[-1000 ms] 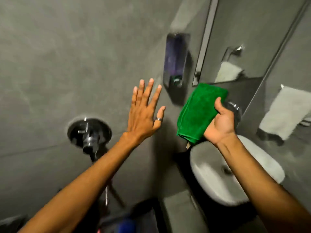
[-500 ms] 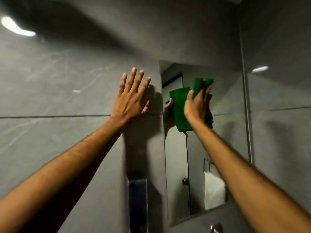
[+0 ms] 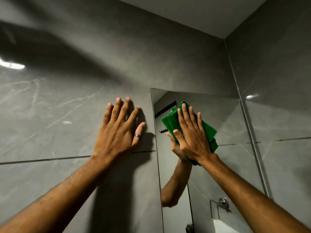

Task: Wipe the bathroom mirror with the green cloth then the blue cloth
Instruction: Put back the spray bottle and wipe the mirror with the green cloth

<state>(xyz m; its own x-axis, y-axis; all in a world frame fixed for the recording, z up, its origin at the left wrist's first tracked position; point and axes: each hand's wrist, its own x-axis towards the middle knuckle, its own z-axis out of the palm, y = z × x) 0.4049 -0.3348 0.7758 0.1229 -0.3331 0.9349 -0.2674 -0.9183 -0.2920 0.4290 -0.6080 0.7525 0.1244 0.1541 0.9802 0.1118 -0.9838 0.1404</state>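
The bathroom mirror (image 3: 225, 125) hangs on the grey tiled wall, right of centre. My right hand (image 3: 191, 137) lies flat against the upper left part of the glass with the folded green cloth (image 3: 209, 132) pressed under its palm and fingers. The cloth sticks out above and to the right of the hand. My left hand (image 3: 119, 130) rests flat on the wall tile just left of the mirror's edge, fingers spread, a ring on one finger, holding nothing. The blue cloth is not in view.
Grey tiled walls (image 3: 50, 115) fill the left and right, meeting at a corner with a metal strip (image 3: 249, 132) beside the mirror. The mirror reflects my arm, a towel holder (image 3: 222, 203) and a white towel (image 3: 222, 226).
My view has tilted up from the sink to the upper mirror. My right hand has brought the green cloth up and flattened it on the glass. My left hand has settled onto the wall.
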